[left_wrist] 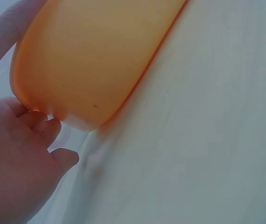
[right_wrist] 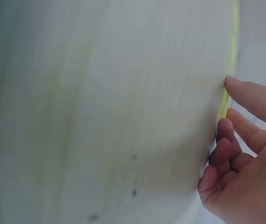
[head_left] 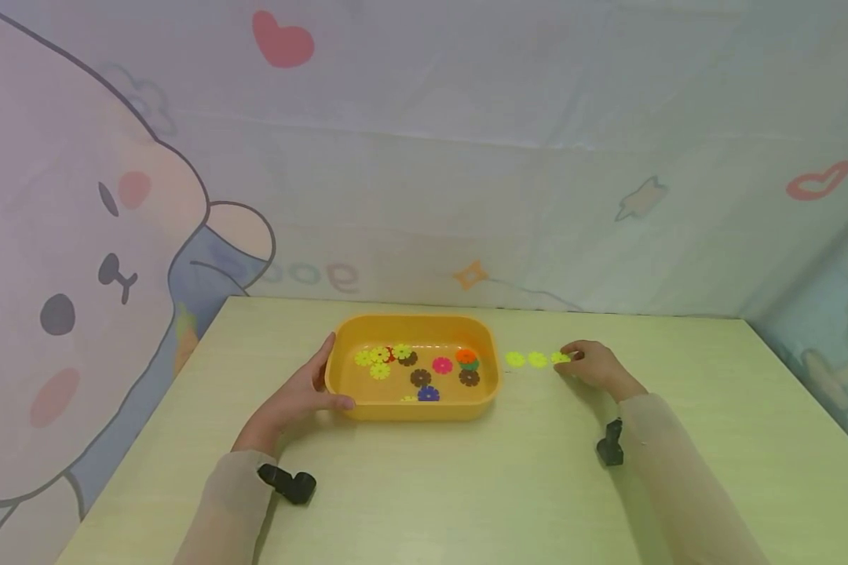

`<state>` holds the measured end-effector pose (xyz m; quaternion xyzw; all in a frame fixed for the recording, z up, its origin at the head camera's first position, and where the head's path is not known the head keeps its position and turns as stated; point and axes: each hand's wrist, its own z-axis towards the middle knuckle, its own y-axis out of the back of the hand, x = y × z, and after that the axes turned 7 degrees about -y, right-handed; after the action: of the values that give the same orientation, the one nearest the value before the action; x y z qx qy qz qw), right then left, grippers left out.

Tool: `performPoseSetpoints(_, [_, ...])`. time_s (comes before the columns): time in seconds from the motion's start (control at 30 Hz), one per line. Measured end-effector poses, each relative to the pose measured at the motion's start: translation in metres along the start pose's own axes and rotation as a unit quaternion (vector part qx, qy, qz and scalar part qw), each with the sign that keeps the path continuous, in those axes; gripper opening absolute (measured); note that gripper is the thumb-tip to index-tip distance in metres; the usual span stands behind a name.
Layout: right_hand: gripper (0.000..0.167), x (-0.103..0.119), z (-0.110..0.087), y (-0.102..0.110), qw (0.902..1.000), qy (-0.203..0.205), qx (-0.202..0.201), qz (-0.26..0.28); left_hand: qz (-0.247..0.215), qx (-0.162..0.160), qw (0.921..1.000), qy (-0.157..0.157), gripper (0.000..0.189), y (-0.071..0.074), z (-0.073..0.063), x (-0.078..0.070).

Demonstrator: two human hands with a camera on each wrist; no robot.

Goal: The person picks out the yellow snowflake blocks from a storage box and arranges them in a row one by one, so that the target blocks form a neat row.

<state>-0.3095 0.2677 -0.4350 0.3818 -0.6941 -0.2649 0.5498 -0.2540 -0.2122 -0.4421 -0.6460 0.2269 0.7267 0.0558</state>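
Note:
An orange-yellow plastic tub (head_left: 413,411) stands on the table with its long side toward me. My left hand (head_left: 300,396) grips its left end, thumb over the front rim and fingers round the outside wall. In the left wrist view several fingertips (left_wrist: 51,130) press against the tub (left_wrist: 100,56). To the right of the tub, three yellow flower-shaped discs lie flat in a row. My right hand (head_left: 597,367) pinches the rightmost yellow disc (head_left: 560,357) between thumb and index finger, at table level. The right wrist view shows that disc (right_wrist: 225,100) edge-on between them.
Inside the tub lie several loose flower discs: yellow ones (head_left: 379,371), brown ones (head_left: 420,378), a blue one (head_left: 428,394), a pink one (head_left: 442,366) and an orange one (head_left: 466,356) over a green one. A printed cloth (head_left: 410,157) hangs behind the table (head_left: 452,486).

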Motion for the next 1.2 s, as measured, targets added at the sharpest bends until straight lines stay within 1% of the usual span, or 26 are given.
performPoseSetpoints(0.27, [0.053,0.0,-0.001,0.001,1.0,-0.003,0.003,-0.003,-0.005,0.002,1.0,-0.002,0.114,0.0,-0.001,-0.001])
performPoseSetpoints(0.37, [0.054,0.0,-0.003,0.004,1.0,-0.002,-0.002,-0.003,-0.002,0.003,1.0,-0.005,0.114,0.0,-0.001,-0.001])
performPoseSetpoints(0.43, [0.055,0.001,-0.004,0.007,1.0,0.004,-0.009,0.001,-0.002,0.004,1.0,-0.006,0.114,-0.001,-0.001,-0.001])
performPoseSetpoints(0.53, [0.056,0.008,-0.006,0.016,0.9991,0.029,-0.03,0.008,0.001,0.004,1.0,-0.004,0.115,-0.001,-0.001,-0.001])
performPoseSetpoints(0.6, [0.055,0.017,-0.008,0.023,0.9978,0.047,-0.045,0.015,0.0,0.001,1.0,-0.001,0.114,-0.001,-0.002,-0.001])
performPoseSetpoints(0.7, [0.053,0.038,-0.014,0.033,0.9947,0.074,-0.067,0.027,-0.001,-0.002,1.0,0.003,0.114,-0.001,-0.002,-0.001])
performPoseSetpoints(0.87, [0.049,0.075,-0.023,0.043,0.9901,0.107,-0.084,0.034,-0.003,-0.002,1.0,0.004,0.114,-0.001,-0.002,-0.002])
performPoseSetpoints(1.03, [0.046,0.104,-0.027,0.038,0.9849,0.144,-0.083,0.049,-0.004,0.004,1.0,0.0,0.115,0.001,-0.003,-0.002])
performPoseSetpoints(1.2, [0.044,0.131,-0.03,0.029,0.9818,0.16,-0.075,0.071,-0.004,0.005,1.0,-0.002,0.115,0.0,-0.002,-0.001])
